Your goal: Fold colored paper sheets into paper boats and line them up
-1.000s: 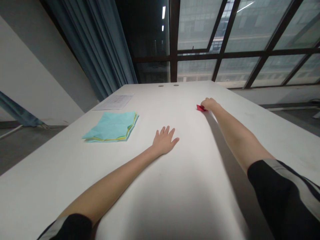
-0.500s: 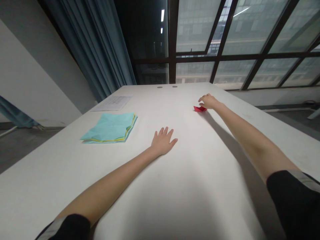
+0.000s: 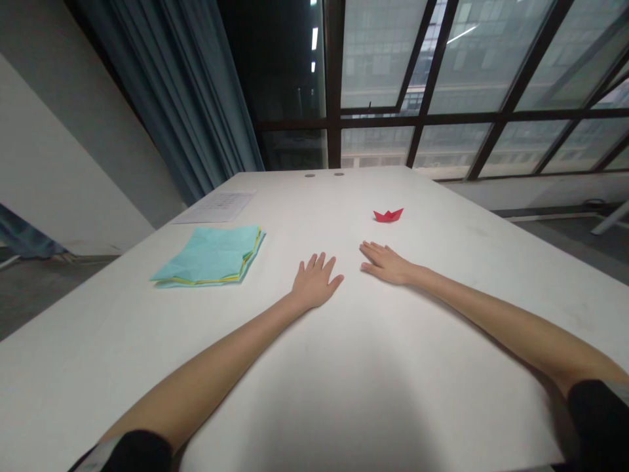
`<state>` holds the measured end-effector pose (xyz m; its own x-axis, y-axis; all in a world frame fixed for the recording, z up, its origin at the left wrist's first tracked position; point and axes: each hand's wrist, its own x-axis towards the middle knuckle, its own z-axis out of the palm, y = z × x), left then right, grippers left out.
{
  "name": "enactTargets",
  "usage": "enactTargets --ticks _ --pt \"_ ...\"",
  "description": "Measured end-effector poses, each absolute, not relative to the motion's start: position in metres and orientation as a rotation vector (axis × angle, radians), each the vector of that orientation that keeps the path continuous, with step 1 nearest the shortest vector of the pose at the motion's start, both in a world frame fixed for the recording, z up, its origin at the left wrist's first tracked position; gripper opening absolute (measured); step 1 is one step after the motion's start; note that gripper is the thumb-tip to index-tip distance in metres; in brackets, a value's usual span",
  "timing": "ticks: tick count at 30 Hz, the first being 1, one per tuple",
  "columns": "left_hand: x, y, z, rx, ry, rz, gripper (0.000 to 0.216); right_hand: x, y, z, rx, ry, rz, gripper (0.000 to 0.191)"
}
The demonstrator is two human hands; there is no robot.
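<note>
A small red paper boat (image 3: 388, 215) stands alone on the white table (image 3: 344, 367), beyond both hands. My right hand (image 3: 386, 262) lies flat and open on the table, a short way in front of the boat and not touching it. My left hand (image 3: 313, 283) rests flat beside it, fingers spread, holding nothing. A stack of coloured paper sheets (image 3: 211, 255) with a light blue sheet on top lies to the left of my left hand.
A printed white sheet (image 3: 216, 206) lies at the far left of the table near blue curtains (image 3: 187, 105). Two round cable holes (image 3: 324, 175) sit at the far edge. Large dark-framed windows stand behind the table.
My right hand let go of the red paper boat, leaving it on the table, and drew back to lie flat near my left hand. My left hand stayed put.
</note>
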<state>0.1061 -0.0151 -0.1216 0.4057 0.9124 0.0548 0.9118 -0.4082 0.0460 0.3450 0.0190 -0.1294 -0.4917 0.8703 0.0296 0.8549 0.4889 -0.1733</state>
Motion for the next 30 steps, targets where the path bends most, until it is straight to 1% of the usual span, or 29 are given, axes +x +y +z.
enactTargets --ticks 3,12,15,17,20,23,24,26,30 --pt "0.106 -0.015 -0.121 2.618 1.711 0.112 0.063 0.342 0.015 -0.128 -1.546 -2.612 0.208 0.08" --pt "0.107 -0.021 -0.118 2.612 1.702 0.107 0.063 0.342 0.006 -0.124 -1.562 -2.585 0.193 0.077" --pt "0.102 -0.015 -0.107 2.62 1.597 0.096 0.061 0.342 0.006 -0.124 -1.556 -2.582 0.18 0.077" --pt "0.09 -0.005 -0.091 2.639 1.467 0.099 0.059 0.343 0.007 -0.124 -1.547 -2.582 0.173 0.076" --pt "0.054 0.017 -0.06 2.585 1.661 0.123 0.057 0.344 0.008 -0.125 -1.536 -2.584 0.173 0.074" --pt "0.0 0.039 -0.037 2.374 2.053 -0.066 0.063 0.344 0.009 -0.125 -1.536 -2.588 0.174 0.074" --pt "-0.019 0.046 -0.034 2.288 2.141 -0.136 0.068 0.343 0.009 -0.125 -1.538 -2.588 0.173 0.075" --pt "-0.051 0.055 -0.033 2.125 2.272 -0.165 0.075 0.343 0.009 -0.125 -1.54 -2.587 0.169 0.075" --pt "-0.084 0.061 -0.041 1.885 2.219 -0.081 0.08 0.344 0.009 -0.126 -1.53 -2.586 0.159 0.076"
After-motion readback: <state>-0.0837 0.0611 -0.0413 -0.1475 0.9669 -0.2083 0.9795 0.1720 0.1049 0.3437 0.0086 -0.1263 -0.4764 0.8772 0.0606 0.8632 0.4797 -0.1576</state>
